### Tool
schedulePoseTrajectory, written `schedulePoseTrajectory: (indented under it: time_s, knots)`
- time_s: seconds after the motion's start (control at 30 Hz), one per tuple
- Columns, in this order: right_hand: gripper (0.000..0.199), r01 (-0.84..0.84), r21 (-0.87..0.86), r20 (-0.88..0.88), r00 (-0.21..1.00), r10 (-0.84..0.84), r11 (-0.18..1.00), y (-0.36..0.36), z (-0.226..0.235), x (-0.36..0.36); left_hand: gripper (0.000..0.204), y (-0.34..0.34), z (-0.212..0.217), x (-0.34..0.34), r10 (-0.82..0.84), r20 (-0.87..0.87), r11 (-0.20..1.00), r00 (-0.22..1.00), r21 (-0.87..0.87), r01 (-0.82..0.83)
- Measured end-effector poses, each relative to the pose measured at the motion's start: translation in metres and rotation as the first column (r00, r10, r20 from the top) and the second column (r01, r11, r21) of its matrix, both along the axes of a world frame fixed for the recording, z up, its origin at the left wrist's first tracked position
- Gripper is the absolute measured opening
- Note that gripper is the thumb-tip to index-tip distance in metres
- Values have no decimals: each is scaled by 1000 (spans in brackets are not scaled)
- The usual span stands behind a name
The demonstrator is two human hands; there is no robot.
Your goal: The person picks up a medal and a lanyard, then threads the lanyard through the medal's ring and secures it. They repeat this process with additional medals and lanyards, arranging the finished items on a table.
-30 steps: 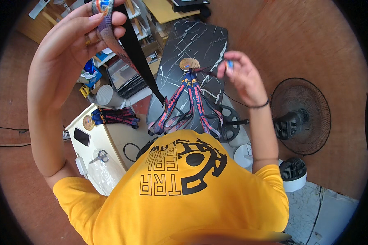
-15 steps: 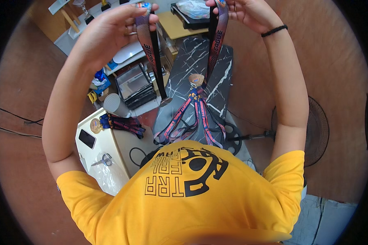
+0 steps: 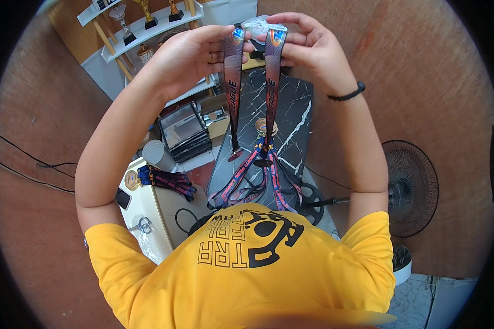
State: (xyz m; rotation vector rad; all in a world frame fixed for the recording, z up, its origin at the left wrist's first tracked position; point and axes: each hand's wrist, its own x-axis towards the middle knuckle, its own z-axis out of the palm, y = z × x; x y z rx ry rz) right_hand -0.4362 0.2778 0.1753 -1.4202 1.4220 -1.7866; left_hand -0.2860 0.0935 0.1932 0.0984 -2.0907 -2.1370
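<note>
Left hand (image 3: 189,57) and right hand (image 3: 307,46) raised far, fingers pinched on woven printed ribbon (image 3: 233,93); crinkled clear plastic wrap (image 3: 260,26) between. Marble-patterned black slab (image 3: 291,118) below.

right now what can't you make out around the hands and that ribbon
- What the left hand and right hand pinch at the top of the medal ribbon: head view, fingers and crinkled clear wrap cover it.
- Medals on the dark marble table: head view, partly behind the hanging ribbon, too small to make out.
- Trophies on the white shelf: head view, cut off by the upper rim.
</note>
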Motion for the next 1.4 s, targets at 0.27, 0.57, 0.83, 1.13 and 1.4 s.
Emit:
schedulePoseTrajectory:
  time_s: [0.27,0.57,0.83,1.13,1.4]
  knots:
    - [55,116,-191,-171,974,-149,975,5,-11,11,38,14,-1,-7,-21,16,999,1000,28,20]
    - [69,126,-150,-302,939,-166,981,-2,-11,10,39,31,-10,-17,-47,9,981,999,188,44]
    - [70,25,-120,-285,957,-59,993,-5,-16,1,35,39,-11,-15,-33,-34,975,999,218,40]
    - [72,-12,-165,-261,965,-32,986,-3,-18,-2,39,44,-10,-16,-35,-32,988,999,152,39]
    - [72,-10,-136,-225,974,-21,991,0,-16,1,40,46,-13,-20,-67,-37,974,997,214,74]
